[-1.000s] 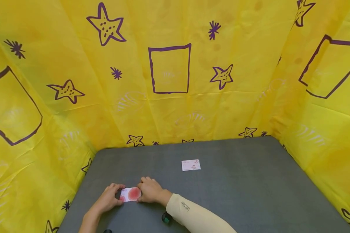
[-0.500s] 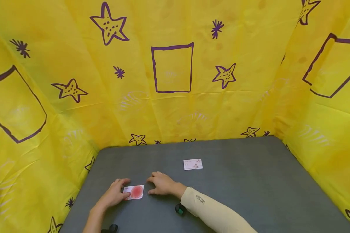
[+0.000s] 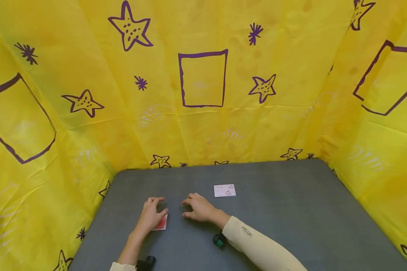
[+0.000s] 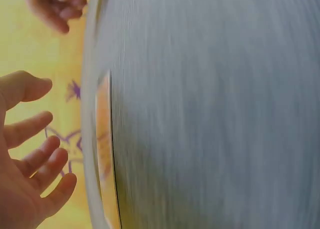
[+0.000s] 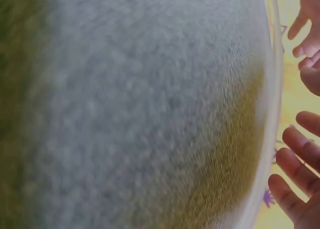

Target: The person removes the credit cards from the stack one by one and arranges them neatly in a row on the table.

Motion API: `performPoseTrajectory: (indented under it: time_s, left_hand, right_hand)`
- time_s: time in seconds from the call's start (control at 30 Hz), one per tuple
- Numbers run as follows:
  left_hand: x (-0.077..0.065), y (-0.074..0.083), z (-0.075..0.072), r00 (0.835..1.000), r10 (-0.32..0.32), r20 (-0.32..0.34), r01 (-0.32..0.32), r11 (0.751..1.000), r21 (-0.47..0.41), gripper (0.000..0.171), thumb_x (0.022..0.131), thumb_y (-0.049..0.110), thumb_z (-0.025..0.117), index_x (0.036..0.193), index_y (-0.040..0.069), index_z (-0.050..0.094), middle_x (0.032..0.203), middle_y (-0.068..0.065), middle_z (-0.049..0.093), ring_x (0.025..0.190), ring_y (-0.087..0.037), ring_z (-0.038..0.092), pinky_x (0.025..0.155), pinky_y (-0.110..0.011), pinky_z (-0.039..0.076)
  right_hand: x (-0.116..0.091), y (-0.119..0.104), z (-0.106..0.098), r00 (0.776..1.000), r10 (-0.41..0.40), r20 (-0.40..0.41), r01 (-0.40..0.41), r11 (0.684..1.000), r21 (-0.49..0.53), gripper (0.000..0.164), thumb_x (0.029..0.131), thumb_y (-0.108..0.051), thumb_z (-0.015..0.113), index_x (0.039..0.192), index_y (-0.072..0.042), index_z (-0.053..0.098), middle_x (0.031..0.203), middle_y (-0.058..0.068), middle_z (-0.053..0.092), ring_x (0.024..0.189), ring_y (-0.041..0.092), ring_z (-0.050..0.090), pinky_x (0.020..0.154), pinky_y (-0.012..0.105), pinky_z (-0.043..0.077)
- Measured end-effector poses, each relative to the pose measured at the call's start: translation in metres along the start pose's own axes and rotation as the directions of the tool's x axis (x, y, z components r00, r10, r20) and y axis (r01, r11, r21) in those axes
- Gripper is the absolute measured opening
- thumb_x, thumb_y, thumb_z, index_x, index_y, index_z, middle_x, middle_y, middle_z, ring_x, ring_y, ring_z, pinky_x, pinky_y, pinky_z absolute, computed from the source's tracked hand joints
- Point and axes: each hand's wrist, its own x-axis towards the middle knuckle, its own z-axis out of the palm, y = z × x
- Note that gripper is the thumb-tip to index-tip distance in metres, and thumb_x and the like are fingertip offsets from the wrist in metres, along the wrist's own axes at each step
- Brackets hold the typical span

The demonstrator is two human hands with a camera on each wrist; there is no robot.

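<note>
The red-and-white card [image 3: 161, 223] lies flat on the grey tabletop [image 3: 291, 210], partly out of sight behind the left hand [image 3: 150, 214] as you look down from the head. Only its right-hand part shows, reddish, just below the thumb. From the left wrist the gap is plain: the card rests on the surface while the left hand is raised clear of it, fingers loosely bent and spread, pinching nothing.

Over to the right, apart from that card, the right hand [image 3: 201, 208] hovers with nothing in its grasp, its fingers spread and gently bent, thumb held away from them. The two hands face each other across a short stretch of grey, fingertips pointing inward but well short of touching. The red-and-white card sits to the left of the right hand and a bit nearer the person.

A second card, the pale card [image 3: 224, 190] with small reddish figures on its right side, lies flat farther out, near the right hand, beyond it and to its right. Neither of the hands touches it. A cream sleeve [image 3: 264, 246] covers the right forearm, and a black band hangs at each wrist. Yellow cloth [image 3: 203, 131] printed with purple stars rises behind the far edge.
</note>
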Motion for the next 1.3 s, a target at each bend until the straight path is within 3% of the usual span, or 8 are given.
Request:
performPoseTrajectory:
  time_s: [0.17,0.4,0.77,1.07,1.3]
  left_hand:
    - [0.004,0.014,0.014,1.000,0.027,-0.001,-0.027,0.999,-0.019,0.041,0.083,0.015,0.073,0.121,0.003,0.063,0.118,-0.020,0.055,0.112,-0.038,0.050,0.094,-0.054,0.042]
    - [0.012,0.030,0.024,0.999,0.049,0.009,-0.048,0.998,-0.028,0.039,0.082,0.015,0.074,0.119,0.005,0.064,0.118,-0.019,0.056,0.112,-0.038,0.050,0.093,-0.055,0.043]
    - [0.028,0.056,0.045,0.998,0.061,0.026,-0.059,0.995,-0.085,0.040,0.082,0.015,0.074,0.119,0.004,0.064,0.117,-0.019,0.057,0.112,-0.038,0.051,0.096,-0.054,0.042]
    - [0.040,0.080,0.066,0.992,0.090,0.093,-0.078,0.988,-0.132,0.042,0.083,0.017,0.074,0.122,0.004,0.063,0.121,-0.019,0.057,0.115,-0.037,0.052,0.098,-0.054,0.043]
    - [0.046,0.091,0.083,0.978,0.161,0.134,-0.141,0.979,-0.147,0.043,0.082,0.016,0.074,0.121,0.002,0.062,0.119,-0.018,0.060,0.114,-0.036,0.055,0.099,-0.051,0.043]
  right_hand:
    - [-0.005,0.008,-0.006,0.998,0.057,-0.022,-0.056,0.997,0.061,0.039,0.088,-0.035,0.070,0.121,-0.014,0.067,0.105,-0.002,0.061,0.093,0.010,0.051,0.082,0.024,0.046]
    - [-0.013,0.027,-0.018,0.993,0.073,-0.098,-0.062,0.992,0.107,0.038,0.087,-0.031,0.072,0.119,-0.009,0.068,0.105,0.002,0.062,0.096,0.016,0.053,0.085,0.030,0.047]
    - [-0.026,0.058,-0.038,0.979,0.145,-0.142,-0.118,0.977,0.180,0.037,0.088,-0.025,0.071,0.118,-0.004,0.067,0.104,0.009,0.062,0.098,0.022,0.055,0.086,0.039,0.048]
    - [-0.030,0.080,-0.055,0.959,0.237,-0.154,-0.199,0.953,0.230,0.036,0.089,-0.023,0.070,0.119,-0.003,0.067,0.106,0.011,0.062,0.098,0.025,0.053,0.085,0.043,0.045]
    - [-0.037,0.095,-0.063,0.947,0.286,-0.149,-0.244,0.937,0.251,0.038,0.090,-0.022,0.069,0.121,-0.001,0.066,0.107,0.015,0.061,0.099,0.028,0.054,0.087,0.045,0.047]
